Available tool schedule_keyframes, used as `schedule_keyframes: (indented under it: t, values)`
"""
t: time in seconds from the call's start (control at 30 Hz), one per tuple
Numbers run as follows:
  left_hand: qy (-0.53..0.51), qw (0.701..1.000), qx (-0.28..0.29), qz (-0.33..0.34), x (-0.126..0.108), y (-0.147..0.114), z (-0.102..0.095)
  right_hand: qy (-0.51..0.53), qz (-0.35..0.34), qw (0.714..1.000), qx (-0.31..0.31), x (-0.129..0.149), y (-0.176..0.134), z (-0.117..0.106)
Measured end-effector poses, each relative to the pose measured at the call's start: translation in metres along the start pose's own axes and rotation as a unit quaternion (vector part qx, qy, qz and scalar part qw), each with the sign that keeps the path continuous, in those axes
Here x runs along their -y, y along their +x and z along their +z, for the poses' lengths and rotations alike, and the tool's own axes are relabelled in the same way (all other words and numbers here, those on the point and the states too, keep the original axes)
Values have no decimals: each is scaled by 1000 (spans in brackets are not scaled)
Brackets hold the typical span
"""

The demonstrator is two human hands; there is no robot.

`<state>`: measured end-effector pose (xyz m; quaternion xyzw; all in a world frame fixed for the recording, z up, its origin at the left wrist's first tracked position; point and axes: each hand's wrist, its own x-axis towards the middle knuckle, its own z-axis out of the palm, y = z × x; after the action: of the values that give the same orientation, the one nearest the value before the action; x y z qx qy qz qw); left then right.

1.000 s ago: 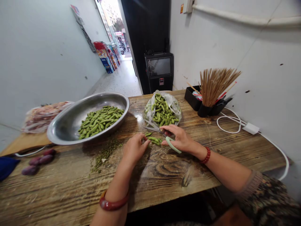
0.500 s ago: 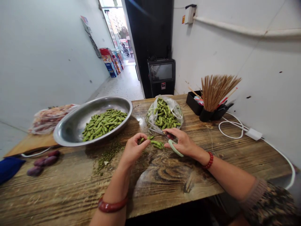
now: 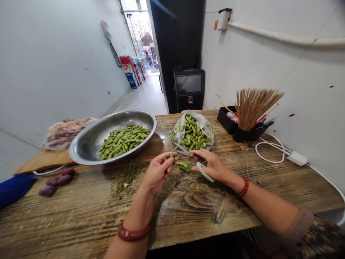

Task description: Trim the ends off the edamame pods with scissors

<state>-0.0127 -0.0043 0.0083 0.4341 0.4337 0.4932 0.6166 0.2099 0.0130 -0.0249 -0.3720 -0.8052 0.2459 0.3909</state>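
Note:
Between the thumb and fingers of my left hand [image 3: 159,171] is a green edamame pod [image 3: 171,155], partly hidden by the fingertips. My right hand [image 3: 211,166] grips scissors with pale green handles [image 3: 204,172]; their blades point left toward the pod. A few loose edamame pods [image 3: 184,166] lie on the table between the hands. Just behind them sits a clear plastic bag [image 3: 209,130] full of pods. To the left, a wide steel basin [image 3: 86,145] holds a heap of pods [image 3: 125,140]. Small green trimmings [image 3: 128,180] are scattered beside my left forearm.
Purple-red fruits or bulbs [image 3: 55,180] lie at the left near a blue cloth [image 3: 17,189]. A bag of pinkish food [image 3: 66,133] rests behind the basin. At the right stand wooden skewers [image 3: 254,108] in a black holder, with a white cable and adapter [image 3: 297,158] nearby.
The view has shifted slightly, moving the scene rightward. The scissor blades now show more clearly, spread near the pod in my left hand, which has turned a little.

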Motion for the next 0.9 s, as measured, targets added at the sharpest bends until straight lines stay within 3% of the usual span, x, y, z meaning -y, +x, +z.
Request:
schedule_keyframes:
  t: [0.17,0.43,0.9]
  values:
    - [97,992,-54,57,4,2,-2,-13,-8,1000,14,1,-1,0]
    - [75,996,-31,42,9,3,1,-59,-46,996,44,8,-4,-2]
    - [209,969,-69,115,14,6,5,-113,-58,989,77,8,-5,-2]
